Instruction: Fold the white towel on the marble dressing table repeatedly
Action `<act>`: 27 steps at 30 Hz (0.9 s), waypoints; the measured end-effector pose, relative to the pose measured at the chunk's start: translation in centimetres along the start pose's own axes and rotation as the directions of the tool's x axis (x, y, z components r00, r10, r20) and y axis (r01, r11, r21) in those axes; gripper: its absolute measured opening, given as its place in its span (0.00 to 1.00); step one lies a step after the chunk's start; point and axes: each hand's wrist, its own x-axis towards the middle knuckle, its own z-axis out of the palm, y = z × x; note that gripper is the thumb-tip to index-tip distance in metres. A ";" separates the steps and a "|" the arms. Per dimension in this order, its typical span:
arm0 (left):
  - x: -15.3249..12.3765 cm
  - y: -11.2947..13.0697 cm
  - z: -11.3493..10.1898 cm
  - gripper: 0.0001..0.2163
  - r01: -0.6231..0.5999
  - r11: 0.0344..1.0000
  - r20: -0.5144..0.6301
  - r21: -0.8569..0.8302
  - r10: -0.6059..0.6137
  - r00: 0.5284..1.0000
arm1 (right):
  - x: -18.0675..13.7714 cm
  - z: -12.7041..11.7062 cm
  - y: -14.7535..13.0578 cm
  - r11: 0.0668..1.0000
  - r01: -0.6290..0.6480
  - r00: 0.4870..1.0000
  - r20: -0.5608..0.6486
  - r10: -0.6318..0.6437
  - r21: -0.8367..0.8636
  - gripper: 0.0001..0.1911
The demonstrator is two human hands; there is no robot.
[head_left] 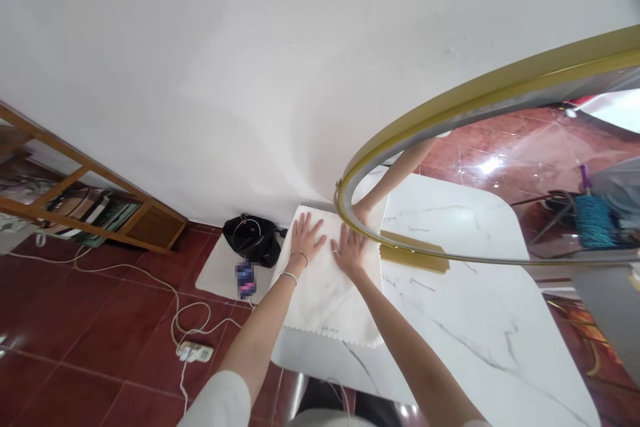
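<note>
A white cloth [327, 297] with a scalloped edge lies spread over the left end of a white, grey-veined table [440, 320]. Flat on its far left part rests my left hand [305, 240], fingers spread, with thin bands at the wrist. To its right, my right hand [351, 252] presses on the same cloth with its fingers apart and a ring on one of them. The gold rim of a round mirror [425, 123] stands right beside my right hand, and the glass reflects that hand and the tabletop. Neither hand grips anything.
A black bag [253, 239] sits on a pale low surface left of the table, near a blurred-out object [245, 279]. On the red tiled floor [75, 320] lie white cables and a power strip [196, 351]. A wooden shelf [90, 180] lines the wall at left.
</note>
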 end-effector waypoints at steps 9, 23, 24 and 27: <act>-14.7 1.5 -2.9 0.29 0.048 0.999 0.000 0.011 -0.048 0.999 | -9.3 -3.5 -1.1 0.975 0.179 0.980 0.062 -0.188 0.128 0.23; -12.5 -0.1 -2.6 0.30 -0.020 1.000 0.014 -0.015 0.021 1.000 | -13.6 -4.5 -1.1 0.951 0.301 0.936 0.174 -0.308 0.063 0.33; -11.9 -0.1 -2.4 0.29 -0.008 1.000 0.002 -0.021 0.008 1.000 | -12.9 -4.3 -1.1 0.955 0.289 0.939 0.176 -0.295 0.062 0.33; -11.9 0.5 -2.0 0.25 0.070 0.997 -0.068 -0.015 -0.071 0.995 | -12.0 -4.1 -1.1 0.962 0.267 0.943 0.188 -0.275 0.066 0.32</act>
